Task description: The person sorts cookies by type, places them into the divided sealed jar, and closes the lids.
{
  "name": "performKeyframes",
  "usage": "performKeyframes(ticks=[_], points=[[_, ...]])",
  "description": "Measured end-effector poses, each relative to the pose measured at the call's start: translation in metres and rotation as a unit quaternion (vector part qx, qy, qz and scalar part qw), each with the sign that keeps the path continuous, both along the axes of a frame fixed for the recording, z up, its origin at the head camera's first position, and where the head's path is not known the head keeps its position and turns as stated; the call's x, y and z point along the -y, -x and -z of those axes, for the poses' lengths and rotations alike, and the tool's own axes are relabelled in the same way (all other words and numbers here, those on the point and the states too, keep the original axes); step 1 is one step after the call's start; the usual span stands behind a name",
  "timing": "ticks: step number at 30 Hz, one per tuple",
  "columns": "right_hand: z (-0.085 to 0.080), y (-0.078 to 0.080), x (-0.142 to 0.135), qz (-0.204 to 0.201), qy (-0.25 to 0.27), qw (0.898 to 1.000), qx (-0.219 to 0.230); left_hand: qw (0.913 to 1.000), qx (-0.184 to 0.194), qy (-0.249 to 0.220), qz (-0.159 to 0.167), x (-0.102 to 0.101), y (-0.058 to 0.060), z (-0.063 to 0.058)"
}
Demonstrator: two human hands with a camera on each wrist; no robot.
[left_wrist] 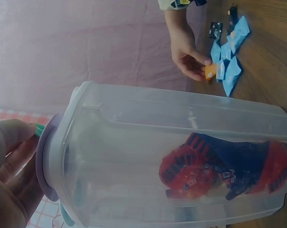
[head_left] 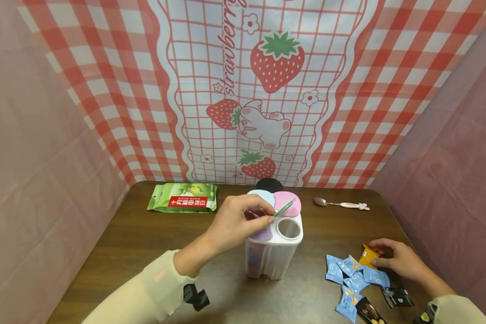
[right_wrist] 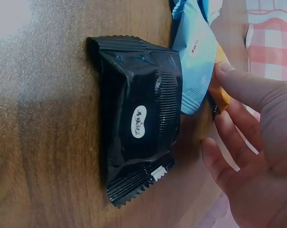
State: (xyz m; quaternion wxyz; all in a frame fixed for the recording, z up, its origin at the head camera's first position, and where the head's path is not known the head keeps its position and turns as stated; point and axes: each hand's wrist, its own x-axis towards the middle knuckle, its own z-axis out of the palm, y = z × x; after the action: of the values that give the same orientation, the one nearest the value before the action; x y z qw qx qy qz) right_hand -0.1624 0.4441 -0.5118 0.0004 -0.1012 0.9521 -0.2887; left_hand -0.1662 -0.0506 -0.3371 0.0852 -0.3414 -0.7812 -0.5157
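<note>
My left hand pinches a thin green lid above a clear storage container with a white top. Below the lid, one round opening in that top is uncovered. Pink, light blue and purple lids cover other openings. Through the clear wall, red and blue packets show inside. Over on the right, my right hand holds an orange packet between thumb and fingers, at the edge of a pile of light blue packets.
Black packets lie near the right hand. At the back right is a spoon with a white handle. A green bag lies at the back left. A black round item shows behind the container. Curtains surround the wooden table.
</note>
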Motion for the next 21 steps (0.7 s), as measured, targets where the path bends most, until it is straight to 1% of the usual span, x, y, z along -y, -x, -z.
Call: performKeyframes(ticks=[6,9,14,18,21], points=[[0.0001,0.0027,-0.0003,0.023,0.003,0.999,0.036,1.0000,-0.006,-0.001,-0.001,-0.0008,0.0007,0.0012],[-0.0011,0.0036,-0.0004,0.024,-0.006,0.999,0.038,1.0000,-0.007,-0.001,-0.001,-0.0008,0.0009,0.0018],[-0.0041,0.0044,0.0006,0.036,-0.022,0.998,0.043,1.0000,-0.003,-0.004,-0.003,-0.0007,0.0003,0.0019],[-0.0051,0.0032,0.0010,0.045,-0.019,0.998,0.044,1.0000,0.004,-0.003,-0.005,-0.0008,-0.0001,0.0019],[-0.0062,0.0017,0.0001,0.044,-0.001,0.998,0.041,1.0000,0.005,0.001,-0.006,-0.0009,-0.0007,0.0013]])
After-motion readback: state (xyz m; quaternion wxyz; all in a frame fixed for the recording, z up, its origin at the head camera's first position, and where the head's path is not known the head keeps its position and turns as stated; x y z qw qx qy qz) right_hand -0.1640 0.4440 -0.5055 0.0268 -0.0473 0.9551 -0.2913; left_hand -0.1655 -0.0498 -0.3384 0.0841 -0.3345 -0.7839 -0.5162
